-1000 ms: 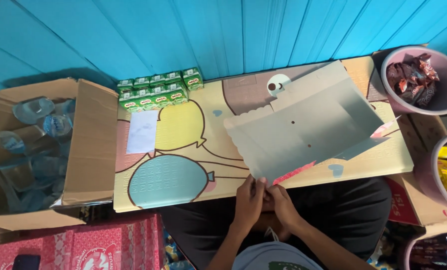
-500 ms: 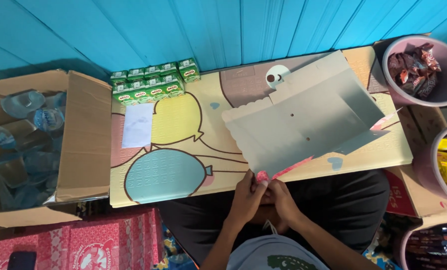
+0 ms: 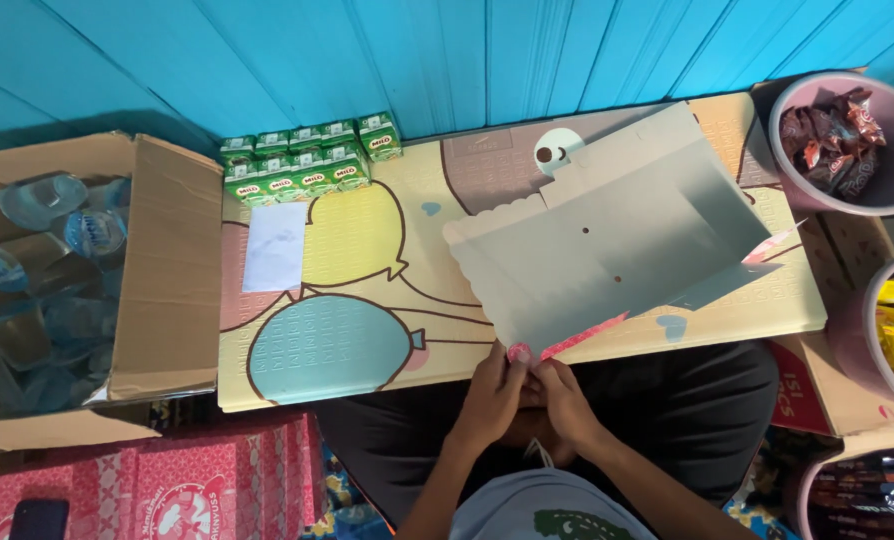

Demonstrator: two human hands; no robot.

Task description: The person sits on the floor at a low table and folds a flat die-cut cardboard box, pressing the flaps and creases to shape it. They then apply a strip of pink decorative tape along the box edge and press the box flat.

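The tabletop spreads beyond my hands; the grey card lies on it, its near pink corner pinched by my left hand and right hand, fingers closed together

We see a low rectangular table top printed with pastel balloons in yellow, teal and pink, set against a blue plank wall. Along its far left edge stands a cluster of small green drink cartons in two rows. Just in front of them lies a small white paper slip, flat on the pink and yellow print. On the right half rests a large grey unfolded cardboard sheet with a scalloped edge and pink underside, its near corner reaching over the table's front edge.
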